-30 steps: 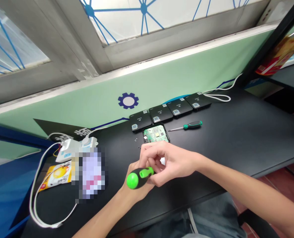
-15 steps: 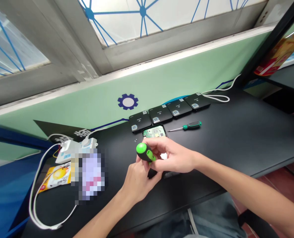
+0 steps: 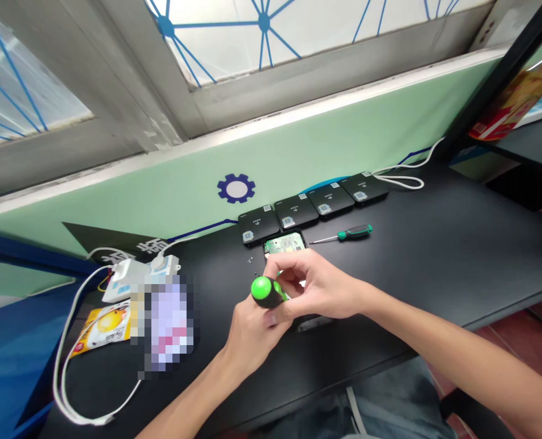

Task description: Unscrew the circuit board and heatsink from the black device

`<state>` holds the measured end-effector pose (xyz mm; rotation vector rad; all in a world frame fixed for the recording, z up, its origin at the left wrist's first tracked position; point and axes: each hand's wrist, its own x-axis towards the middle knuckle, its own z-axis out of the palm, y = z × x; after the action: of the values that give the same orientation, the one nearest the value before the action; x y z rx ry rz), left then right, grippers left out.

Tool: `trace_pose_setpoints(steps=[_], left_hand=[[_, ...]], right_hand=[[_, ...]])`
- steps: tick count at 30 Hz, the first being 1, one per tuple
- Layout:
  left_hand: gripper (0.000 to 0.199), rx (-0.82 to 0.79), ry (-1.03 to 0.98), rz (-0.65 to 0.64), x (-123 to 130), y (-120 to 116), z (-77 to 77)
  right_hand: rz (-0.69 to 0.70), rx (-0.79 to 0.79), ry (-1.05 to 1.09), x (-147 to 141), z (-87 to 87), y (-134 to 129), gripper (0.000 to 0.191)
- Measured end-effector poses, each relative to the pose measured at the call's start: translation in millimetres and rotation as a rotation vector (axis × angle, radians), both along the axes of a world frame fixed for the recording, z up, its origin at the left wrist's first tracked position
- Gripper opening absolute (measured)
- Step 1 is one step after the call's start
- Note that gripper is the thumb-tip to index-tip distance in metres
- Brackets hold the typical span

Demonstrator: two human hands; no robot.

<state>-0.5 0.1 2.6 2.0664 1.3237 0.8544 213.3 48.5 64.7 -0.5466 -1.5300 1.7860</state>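
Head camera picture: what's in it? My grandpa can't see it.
A person's right hand holds a bright green and black tool handle close to their left hand. Just beyond is a partly hidden green circuit board; four flat black boxes lie behind it, and a screwdriver to its right.

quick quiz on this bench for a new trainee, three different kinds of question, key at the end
1. How many closed black boxes lie in the back row?
2. True or false: the right hand holds the green-capped tool.
3. Fill in: in the picture, the loose screwdriver lies to the ____ of the circuit board.

Key: 1. Four. 2. True. 3. Right.
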Motion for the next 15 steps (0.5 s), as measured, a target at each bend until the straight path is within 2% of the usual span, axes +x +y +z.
trace_pose_setpoints(steps=[6, 9, 12, 15], left_hand=[[0.034, -0.128, 0.014, -0.152, -14.0, 14.3, 2.9], [0.034, -0.055, 0.022, -0.170, -15.8, 17.4, -0.1], [0.040, 0.041, 0.030, -0.181, -12.9, 17.2, -2.0], [0.044, 0.061, 0.015, -0.205, -8.9, 15.7, -0.4]], right_hand=[[-0.044, 0.140, -0.054, 2.0, 1.5, 0.8, 0.027], [-0.060, 0.215, -0.045, 3.6, 0.9, 0.6, 0.012], [-0.062, 0.224, -0.061, 5.9, 2.5, 0.3, 0.006], [-0.049, 0.167, -0.051, 7.6, 6.6, 0.1, 0.015]])
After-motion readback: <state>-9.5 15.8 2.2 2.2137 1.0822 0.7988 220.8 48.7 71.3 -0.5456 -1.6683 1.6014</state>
